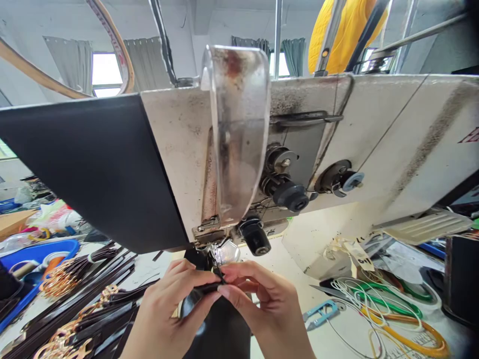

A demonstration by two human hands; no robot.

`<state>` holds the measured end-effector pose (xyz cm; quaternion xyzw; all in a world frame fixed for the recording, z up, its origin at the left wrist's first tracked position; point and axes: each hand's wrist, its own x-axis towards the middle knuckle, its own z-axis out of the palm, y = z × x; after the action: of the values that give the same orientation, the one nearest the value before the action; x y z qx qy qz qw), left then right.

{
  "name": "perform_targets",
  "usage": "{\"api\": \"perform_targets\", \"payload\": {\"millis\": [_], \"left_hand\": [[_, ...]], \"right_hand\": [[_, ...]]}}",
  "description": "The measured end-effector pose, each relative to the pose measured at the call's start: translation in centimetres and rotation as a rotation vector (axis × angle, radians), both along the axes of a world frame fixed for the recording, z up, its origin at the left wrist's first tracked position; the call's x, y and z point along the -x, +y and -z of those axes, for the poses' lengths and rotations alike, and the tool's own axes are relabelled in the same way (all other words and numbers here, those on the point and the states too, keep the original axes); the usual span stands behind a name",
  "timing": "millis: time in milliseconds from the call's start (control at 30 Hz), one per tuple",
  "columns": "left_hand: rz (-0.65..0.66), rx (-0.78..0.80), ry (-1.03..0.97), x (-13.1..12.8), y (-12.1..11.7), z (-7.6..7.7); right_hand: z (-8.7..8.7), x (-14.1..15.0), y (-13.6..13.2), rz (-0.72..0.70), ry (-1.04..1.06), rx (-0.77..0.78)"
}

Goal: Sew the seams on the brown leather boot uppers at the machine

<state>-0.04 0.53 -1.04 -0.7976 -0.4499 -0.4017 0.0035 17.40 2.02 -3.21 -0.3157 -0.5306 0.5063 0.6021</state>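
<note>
In the head view, both hands meet just below the needle area of a large white sewing machine (175, 149). My left hand (175, 304) pinches a small black strip (209, 288) between thumb and fingers. Opposite it, my right hand (262, 299) grips the right end of the same strip, fingertips close to the left ones. What exactly the strip is, I cannot make out, since the fingers cover much of it. Beneath the hands, dark glossy material (224, 329) extends toward me. A clear guard (241, 134) hangs on the machine head above.
Bundles of black straps (108, 319) with gold-coloured clasps lie at left, beside a blue tray (69, 247). On the right are light-blue snips (322, 315), tangled white cord (359, 299) and orange-handled scissors (422, 339). Tension knobs (288, 194) jut from the machine.
</note>
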Motion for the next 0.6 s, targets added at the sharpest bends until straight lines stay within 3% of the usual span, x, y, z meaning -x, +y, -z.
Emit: {"api": "perform_targets", "payload": {"millis": [167, 400, 600], "left_hand": [[0.048, -0.108, 0.036, -0.2, 0.0, 0.3], [0.067, -0.135, 0.045, -0.5, -0.4, 0.2], [-0.097, -0.172, -0.059, -1.4, -1.3, 0.6]], "right_hand": [[0.6, -0.2, 0.0, 0.064, -0.042, -0.052], [1.9, -1.0, 0.0, 0.256, -0.299, -0.637], [1.8, -2.0, -0.3, 0.393, -0.520, -0.963]]}}
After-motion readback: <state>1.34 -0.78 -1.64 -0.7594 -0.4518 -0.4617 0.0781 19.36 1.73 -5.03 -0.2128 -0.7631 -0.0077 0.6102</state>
